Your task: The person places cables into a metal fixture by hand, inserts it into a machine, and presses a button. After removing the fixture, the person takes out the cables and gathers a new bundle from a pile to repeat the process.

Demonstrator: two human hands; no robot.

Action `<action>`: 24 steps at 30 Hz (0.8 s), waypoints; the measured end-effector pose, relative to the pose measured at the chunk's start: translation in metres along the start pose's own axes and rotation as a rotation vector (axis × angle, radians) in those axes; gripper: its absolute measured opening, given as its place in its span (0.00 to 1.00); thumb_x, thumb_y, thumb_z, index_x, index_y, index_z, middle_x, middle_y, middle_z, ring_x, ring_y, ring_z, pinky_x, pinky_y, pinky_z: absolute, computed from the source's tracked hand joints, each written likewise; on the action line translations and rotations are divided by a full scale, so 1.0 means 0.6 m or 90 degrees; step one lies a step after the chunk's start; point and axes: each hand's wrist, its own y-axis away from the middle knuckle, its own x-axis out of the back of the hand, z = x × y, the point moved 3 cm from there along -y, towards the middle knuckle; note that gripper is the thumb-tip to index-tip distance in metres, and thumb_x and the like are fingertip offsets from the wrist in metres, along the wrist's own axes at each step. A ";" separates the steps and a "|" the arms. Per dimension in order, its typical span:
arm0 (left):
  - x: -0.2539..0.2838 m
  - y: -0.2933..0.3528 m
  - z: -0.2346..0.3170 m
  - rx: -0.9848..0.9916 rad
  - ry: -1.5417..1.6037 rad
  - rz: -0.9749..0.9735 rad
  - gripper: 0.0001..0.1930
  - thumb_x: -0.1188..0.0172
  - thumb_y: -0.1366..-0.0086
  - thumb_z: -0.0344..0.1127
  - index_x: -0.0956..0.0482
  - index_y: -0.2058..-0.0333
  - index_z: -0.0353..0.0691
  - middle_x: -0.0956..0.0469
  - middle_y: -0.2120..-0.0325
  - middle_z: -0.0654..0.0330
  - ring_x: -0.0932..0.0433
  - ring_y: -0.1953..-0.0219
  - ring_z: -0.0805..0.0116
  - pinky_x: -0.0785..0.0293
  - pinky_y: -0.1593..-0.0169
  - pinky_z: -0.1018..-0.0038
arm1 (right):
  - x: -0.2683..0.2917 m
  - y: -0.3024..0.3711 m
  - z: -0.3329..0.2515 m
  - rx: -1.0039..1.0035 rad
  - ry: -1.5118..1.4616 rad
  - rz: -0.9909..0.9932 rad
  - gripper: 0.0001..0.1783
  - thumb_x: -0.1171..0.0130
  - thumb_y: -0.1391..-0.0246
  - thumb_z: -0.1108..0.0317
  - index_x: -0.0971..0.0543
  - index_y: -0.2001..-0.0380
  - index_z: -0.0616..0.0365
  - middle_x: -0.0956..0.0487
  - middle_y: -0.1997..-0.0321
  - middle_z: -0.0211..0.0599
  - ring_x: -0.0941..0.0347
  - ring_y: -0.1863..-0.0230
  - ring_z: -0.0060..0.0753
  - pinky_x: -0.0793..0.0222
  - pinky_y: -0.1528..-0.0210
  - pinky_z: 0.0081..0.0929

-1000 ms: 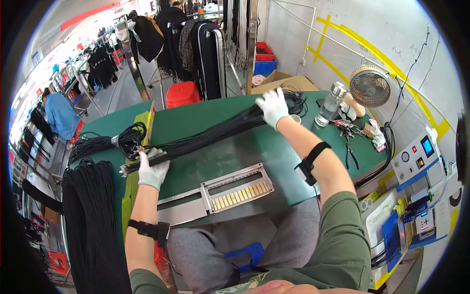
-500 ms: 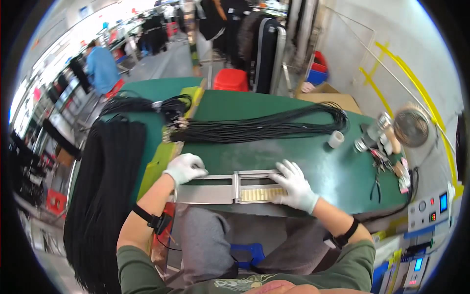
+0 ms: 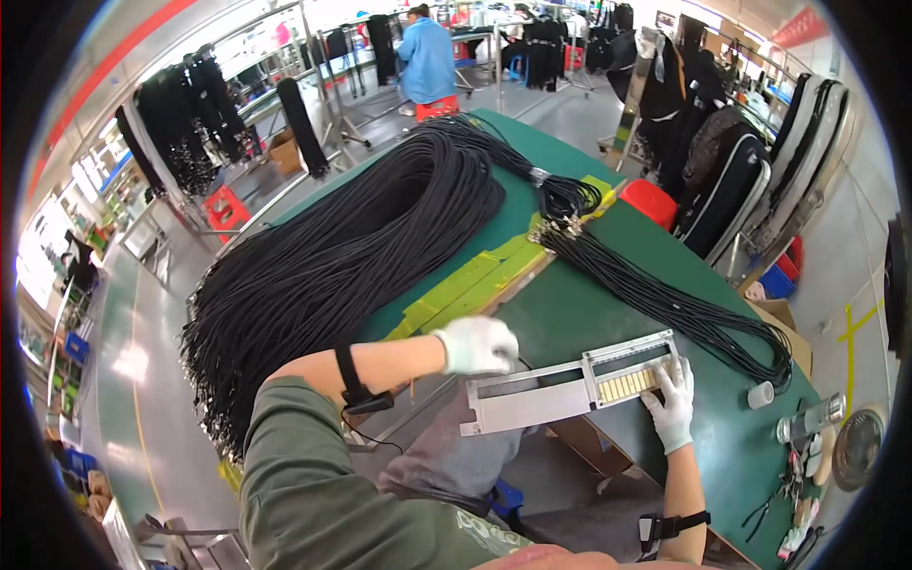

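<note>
Two gloved hands on a metal jig point(image 3: 568, 391), lower centre of frame, at the near edge of the green table point(image 3: 608, 313). Left hand point(image 3: 478, 344) sits curled at the jig's left end; grip hard to make out, palm hidden. Right hand point(image 3: 673, 404) lies flat, fingers spread, vs the slotted right end. Big heap of black cords point(image 3: 342, 256) fills centre-left; thinner cord bundle point(image 3: 665, 304) runs to the right. Small items at lower right too tiny to ID.
</note>
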 end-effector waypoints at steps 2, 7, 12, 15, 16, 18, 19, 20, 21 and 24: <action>0.069 0.021 -0.038 0.033 -0.011 0.226 0.13 0.35 0.44 0.44 0.15 0.66 0.43 0.18 0.66 0.54 0.20 0.61 0.53 0.23 0.54 0.61 | -0.002 0.005 0.001 0.020 -0.009 0.027 0.32 0.30 0.54 0.58 0.21 0.43 0.49 0.34 0.30 0.49 0.46 0.27 0.60 0.48 0.27 0.52; 0.233 0.039 -0.182 0.220 -0.065 0.600 0.15 0.29 0.45 0.46 0.15 0.67 0.41 0.21 0.70 0.55 0.20 0.64 0.59 0.24 0.56 0.64 | -0.002 0.006 0.001 0.027 0.009 0.049 0.32 0.30 0.54 0.57 0.21 0.44 0.53 0.32 0.31 0.50 0.43 0.28 0.59 0.45 0.28 0.50; 0.292 -0.037 -0.290 0.433 -0.082 0.575 0.30 0.34 0.44 0.64 0.16 0.63 0.38 0.17 0.63 0.51 0.19 0.57 0.54 0.24 0.50 0.62 | -0.001 0.004 -0.002 0.020 0.002 0.049 0.32 0.28 0.56 0.58 0.21 0.45 0.55 0.30 0.33 0.49 0.42 0.28 0.59 0.43 0.29 0.50; 0.295 -0.080 -0.327 0.500 -0.005 0.570 0.32 0.33 0.45 0.66 0.16 0.62 0.37 0.17 0.63 0.50 0.19 0.57 0.53 0.25 0.50 0.63 | -0.001 0.004 -0.001 0.011 0.001 0.055 0.32 0.28 0.57 0.58 0.20 0.46 0.55 0.29 0.33 0.47 0.42 0.28 0.58 0.43 0.29 0.50; 0.298 -0.089 -0.337 0.510 0.014 0.575 0.32 0.32 0.46 0.65 0.16 0.62 0.37 0.17 0.63 0.49 0.19 0.57 0.52 0.25 0.50 0.63 | 0.000 0.004 0.000 0.005 -0.003 0.053 0.32 0.28 0.57 0.58 0.20 0.46 0.55 0.29 0.33 0.47 0.42 0.28 0.58 0.43 0.29 0.50; 0.302 -0.097 -0.353 0.482 0.073 0.587 0.30 0.30 0.46 0.61 0.17 0.60 0.37 0.17 0.61 0.49 0.19 0.56 0.53 0.26 0.50 0.63 | -0.001 0.003 0.001 0.008 -0.005 0.058 0.32 0.27 0.57 0.59 0.20 0.47 0.55 0.29 0.33 0.46 0.42 0.28 0.57 0.44 0.29 0.49; 0.304 -0.098 -0.359 0.467 0.099 0.581 0.29 0.30 0.46 0.60 0.17 0.58 0.39 0.17 0.58 0.50 0.19 0.53 0.52 0.25 0.48 0.62 | -0.001 0.003 0.001 0.008 -0.006 0.058 0.32 0.27 0.57 0.59 0.20 0.47 0.55 0.29 0.34 0.46 0.42 0.28 0.57 0.44 0.29 0.49; 0.303 -0.097 -0.364 0.453 0.124 0.576 0.30 0.29 0.46 0.60 0.16 0.56 0.40 0.17 0.55 0.51 0.19 0.50 0.51 0.25 0.46 0.62 | -0.001 0.003 0.001 0.009 -0.007 0.057 0.31 0.27 0.57 0.59 0.20 0.47 0.55 0.28 0.34 0.46 0.42 0.28 0.57 0.44 0.29 0.49; 0.306 -0.094 -0.367 0.454 0.104 0.573 0.27 0.29 0.44 0.54 0.17 0.56 0.36 0.16 0.57 0.50 0.19 0.53 0.53 0.25 0.47 0.63 | 0.000 0.003 0.001 0.008 -0.012 0.059 0.31 0.27 0.57 0.60 0.19 0.47 0.56 0.28 0.34 0.46 0.42 0.28 0.57 0.44 0.29 0.49; 0.300 -0.081 -0.363 0.322 0.260 0.762 0.25 0.29 0.43 0.51 0.17 0.58 0.32 0.16 0.61 0.52 0.18 0.55 0.57 0.25 0.48 0.64 | 0.001 0.003 0.000 0.007 -0.028 0.063 0.30 0.28 0.56 0.61 0.19 0.47 0.56 0.28 0.34 0.47 0.41 0.28 0.57 0.43 0.29 0.49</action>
